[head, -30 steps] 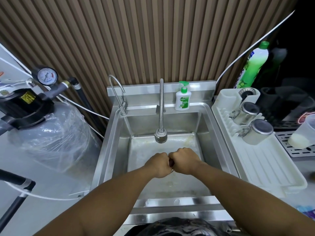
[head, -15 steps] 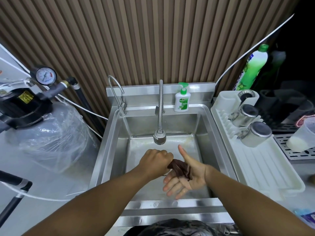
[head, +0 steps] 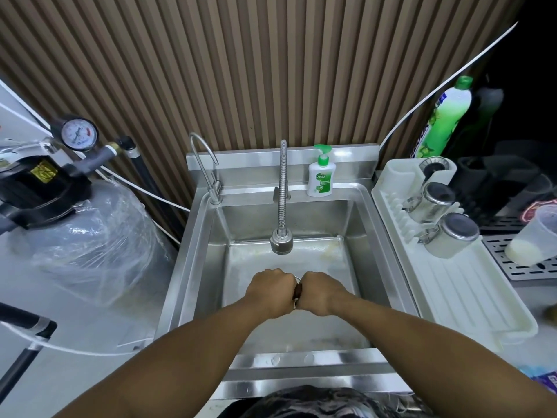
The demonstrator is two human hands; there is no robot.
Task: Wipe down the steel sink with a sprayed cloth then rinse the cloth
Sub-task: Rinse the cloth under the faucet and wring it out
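Observation:
Over the middle of the steel sink (head: 199,267), my left hand (head: 269,289) and my right hand (head: 321,292) are clenched into fists, knuckles almost touching. Both grip a dark brown cloth (head: 298,289), of which only a small strip shows between the fists; the rest is hidden inside them. The flexible spray faucet (head: 281,242) hangs just beyond my hands, and I see no water running from it.
A thin gooseneck tap (head: 208,167) stands at the sink's back left, a hand-soap pump bottle (head: 321,175) at the back ledge. A white drying rack (head: 452,285) with two steel cups sits right, beside a green detergent bottle (head: 443,116). A plastic-wrapped tank (head: 90,236) stands left.
Half a second ago my right hand lay open, palm up, with the cloth across it. It has now closed on the cloth again, fist against my left fist.

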